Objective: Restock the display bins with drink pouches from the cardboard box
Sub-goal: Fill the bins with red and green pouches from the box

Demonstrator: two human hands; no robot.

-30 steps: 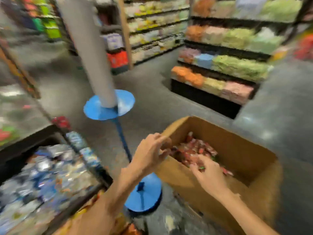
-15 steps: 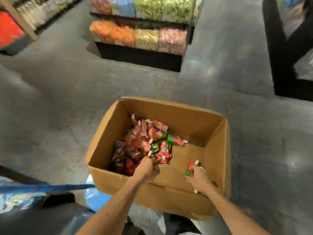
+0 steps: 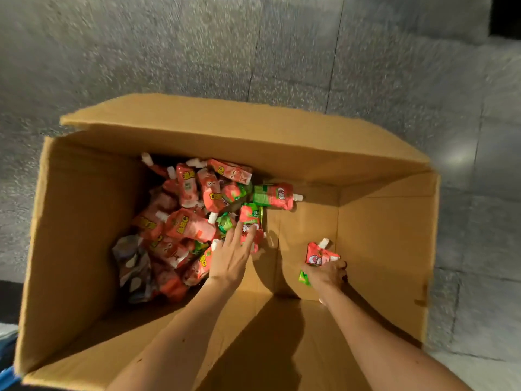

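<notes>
Mostly the view looks straight down into the cardboard box (image 3: pixel 380 249), which stands on the grey floor (image 3: pixel 197 46); the bottom edge of the frame cuts off the box's near wall. The drink pouches (image 3: pixel 194 215) lie heaped in the left half of the box. They are red and green with white caps, and their print is too blurred to read. At the heap's near left edge a few darker, greyish packets (image 3: pixel 132 261) are hard to identify. A lone pouch (image 3: pixel 276 196) lies at the heap's right edge, near the far wall, with its cap pointing right.

The left hand (image 3: pixel 231 255) lies with fingers stretched out flat on the right edge of the heap, gripping nothing that can be seen; its thumb is hidden. The right hand (image 3: pixel 327 275), on the bare right side of the box, is curled round a red pouch (image 3: pixel 318 255). The cap sticks out past the fingers and a green corner shows at the wrist. Whether the hand holds one pouch or two cannot be told. A blue shape (image 3: pixel 5 354) at the lower left is cut off.
</notes>
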